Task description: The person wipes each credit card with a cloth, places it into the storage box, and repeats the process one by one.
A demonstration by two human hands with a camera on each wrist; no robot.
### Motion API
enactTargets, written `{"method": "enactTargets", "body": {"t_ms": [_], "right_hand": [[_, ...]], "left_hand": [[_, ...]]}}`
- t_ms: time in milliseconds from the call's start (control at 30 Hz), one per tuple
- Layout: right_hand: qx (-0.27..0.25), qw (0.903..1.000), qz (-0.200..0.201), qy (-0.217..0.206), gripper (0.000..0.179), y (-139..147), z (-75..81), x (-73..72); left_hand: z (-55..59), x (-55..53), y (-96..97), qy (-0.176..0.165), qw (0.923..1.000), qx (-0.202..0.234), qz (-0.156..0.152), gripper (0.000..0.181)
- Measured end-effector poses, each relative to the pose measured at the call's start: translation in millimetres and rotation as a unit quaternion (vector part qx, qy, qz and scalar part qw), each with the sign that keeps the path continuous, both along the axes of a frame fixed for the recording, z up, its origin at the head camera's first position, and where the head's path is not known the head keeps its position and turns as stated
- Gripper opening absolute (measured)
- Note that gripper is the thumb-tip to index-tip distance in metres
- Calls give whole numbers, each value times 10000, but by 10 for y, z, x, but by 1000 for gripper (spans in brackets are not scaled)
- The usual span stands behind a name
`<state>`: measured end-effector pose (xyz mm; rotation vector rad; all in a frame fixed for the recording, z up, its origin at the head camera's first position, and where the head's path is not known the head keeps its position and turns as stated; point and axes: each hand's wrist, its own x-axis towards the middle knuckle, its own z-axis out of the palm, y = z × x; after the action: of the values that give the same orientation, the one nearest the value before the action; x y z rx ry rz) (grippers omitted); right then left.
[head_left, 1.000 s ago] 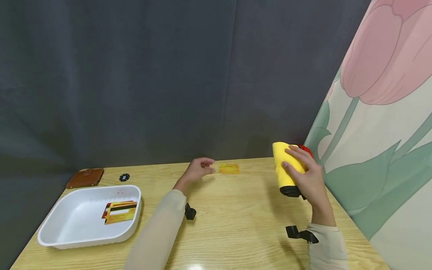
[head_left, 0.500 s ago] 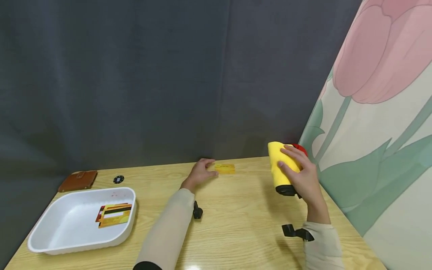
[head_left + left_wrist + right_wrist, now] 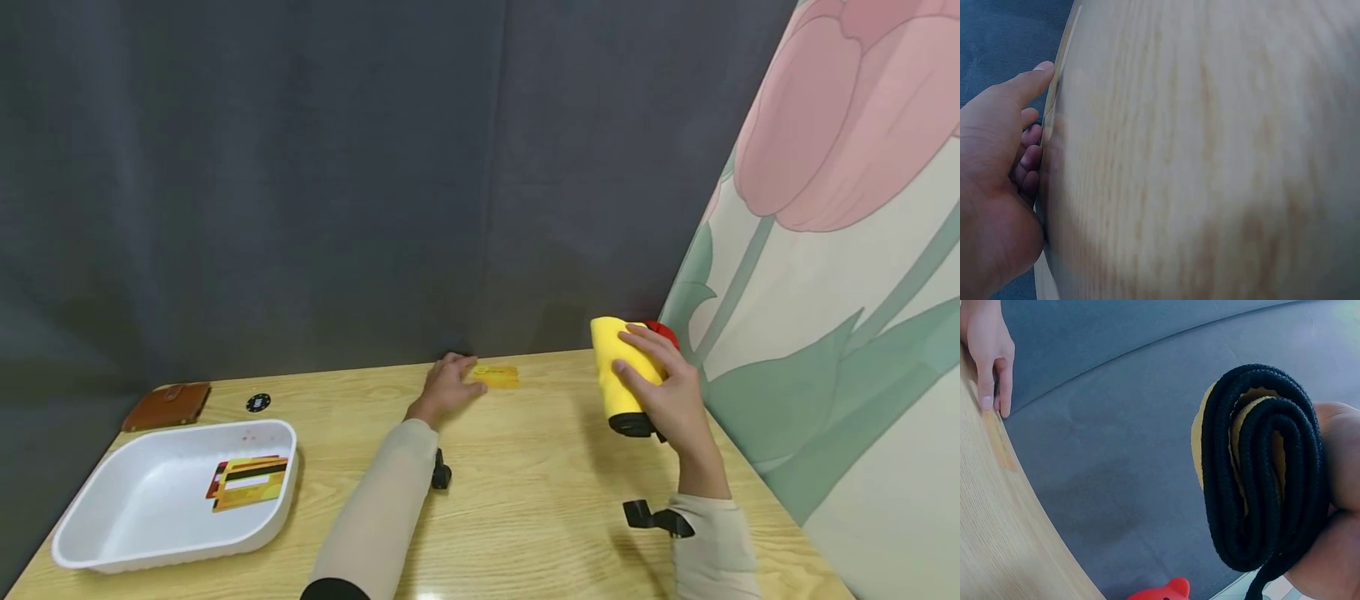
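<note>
My left hand [image 3: 447, 388] reaches to the far edge of the wooden table, fingertips and thumb right at the left end of a flat yellow card [image 3: 498, 377]. In the left wrist view that hand [image 3: 997, 144] shows its thumb straight along the tabletop's edge, the other fingers bent loosely behind. My right hand [image 3: 670, 392] grips a rolled yellow towel [image 3: 618, 375] with black edging, raised above the table's right side. The towel's spiral end [image 3: 1263, 469] faces the right wrist camera.
A white plastic tray [image 3: 168, 554] with several bank cards [image 3: 251, 483] in it stands at left. Behind it lie a brown leather wallet [image 3: 167, 406] and a black poker chip [image 3: 258, 402]. A red object [image 3: 1163, 592] is partly visible beyond the towel. A dark curtain [image 3: 300, 208] borders the table's back.
My left hand has moved right and closed in on the yellow card's left end. The right hand keeps its hold on the towel. The whole head view has shifted slightly.
</note>
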<state>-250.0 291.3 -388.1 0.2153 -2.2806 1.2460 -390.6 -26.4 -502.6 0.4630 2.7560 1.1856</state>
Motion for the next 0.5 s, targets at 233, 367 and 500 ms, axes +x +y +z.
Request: {"method": "enactTargets", "body": {"t_ms": [233,367,500], "right_hand": [[-34,9999,95,-5,42,-35,-1,-22],[-55,9999,134,-40,42,-45,-3,-47],[-72,9998,145,-114,42,-50,-9,-75]], "left_hand": [[-4,-31,-40,212,9994,-275,-95,58],[17,-29,-77,167,9996,-239,-68,54],[66,-1,-126,-68,9997,-220,-41,50]]}}
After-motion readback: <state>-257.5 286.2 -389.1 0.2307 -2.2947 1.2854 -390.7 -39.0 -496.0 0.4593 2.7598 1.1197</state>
